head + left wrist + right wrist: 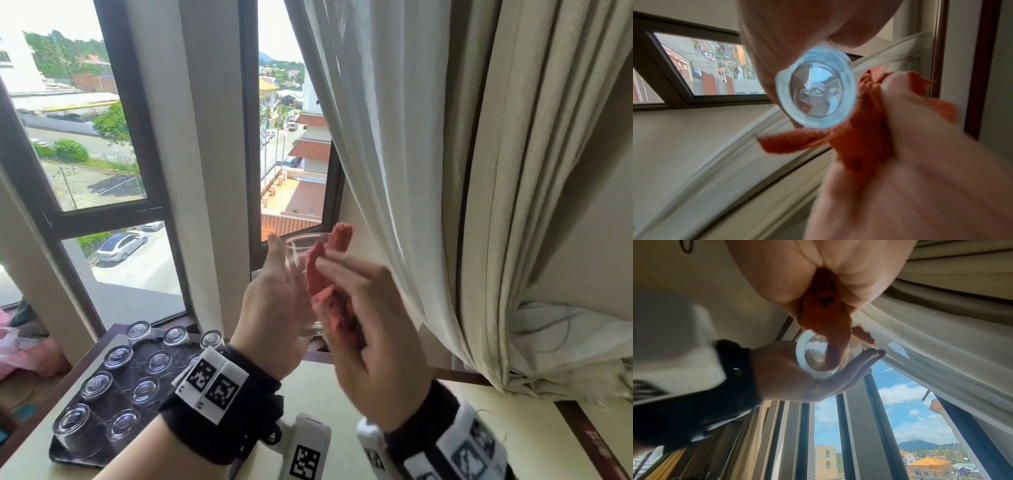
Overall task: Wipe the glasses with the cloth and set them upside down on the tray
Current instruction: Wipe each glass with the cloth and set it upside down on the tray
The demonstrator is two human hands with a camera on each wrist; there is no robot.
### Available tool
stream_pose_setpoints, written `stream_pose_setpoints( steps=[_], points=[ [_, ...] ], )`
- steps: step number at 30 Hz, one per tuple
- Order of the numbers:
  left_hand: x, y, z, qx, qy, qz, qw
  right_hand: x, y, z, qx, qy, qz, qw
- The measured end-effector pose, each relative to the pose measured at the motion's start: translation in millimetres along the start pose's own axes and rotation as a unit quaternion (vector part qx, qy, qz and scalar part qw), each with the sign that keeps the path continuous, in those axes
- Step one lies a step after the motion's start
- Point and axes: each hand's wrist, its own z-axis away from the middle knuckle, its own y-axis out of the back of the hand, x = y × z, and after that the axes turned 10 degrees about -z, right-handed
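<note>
The left hand [274, 301] holds a clear glass [301, 270] up in the air, in front of the window [113, 154]. The glass lies in the palm. The left fingers look nearly straight along its side, and I cannot tell how tightly they grip it. The open mouth of the glass points up toward 12 o'clock, and its thick round bottom [816, 87] points back toward the wrist.

The right hand [373, 329] is at 3 o'clock from the glass and touches it. Its fingers are curled tight around an orange cloth [325, 294]. The cloth is bunched in the fist and pressed against the side of the glass. One end of the cloth pokes up past the rim at 12 o'clock. In the right wrist view, some of the cloth [826, 318] shows through the glass [822, 356], but I cannot tell if it goes inside.

Down at 8 o'clock from the hands, a dark tray [82, 448] sits on the pale desk [318, 383]. Many small glasses [120, 356] stand upside down on the tray in rows, with their bottoms up. Three more [176, 335] stand at the far edge of the tray, near the window sill.

A white curtain [394, 137] hangs at 2 o'clock from the hands, just behind the right hand. Both wrists wear black bands [219, 401] with black and white square tags.
</note>
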Motion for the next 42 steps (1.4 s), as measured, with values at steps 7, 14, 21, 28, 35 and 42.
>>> stream_pose_setpoints(
  steps=[7,14,21,28,35,42],
  points=[
    [1.9,6.8,-4.6,0.024,-0.011,-0.103,0.994,7.5,6.4,39.9,-0.014,-0.063,-0.026,0.998],
    [-5.7,-3.6,-5.7,-0.053,-0.03,-0.066,0.996,10.5,14.9,-17.2,0.061,-0.05,0.004,0.997],
    [-2.6,9.9,-6.1,-0.033,-0.047,-0.095,0.994,-8.2,-3.0,41.4,-0.062,0.016,0.024,0.998],
    [-7.4,0.0,-0.8,-0.027,-0.076,-0.127,0.989,11.9,13.0,0.5,0.07,-0.064,0.014,0.995],
    [2.9,6.2,1.1,-0.036,-0.1,-0.101,0.989,-4.5,-4.1,18.5,0.024,0.0,0.006,1.0],
    [0.6,9.1,1.5,-0.035,-0.067,-0.117,0.99,7.4,5.5,25.0,0.06,-0.078,-0.026,0.995]
  ],
)
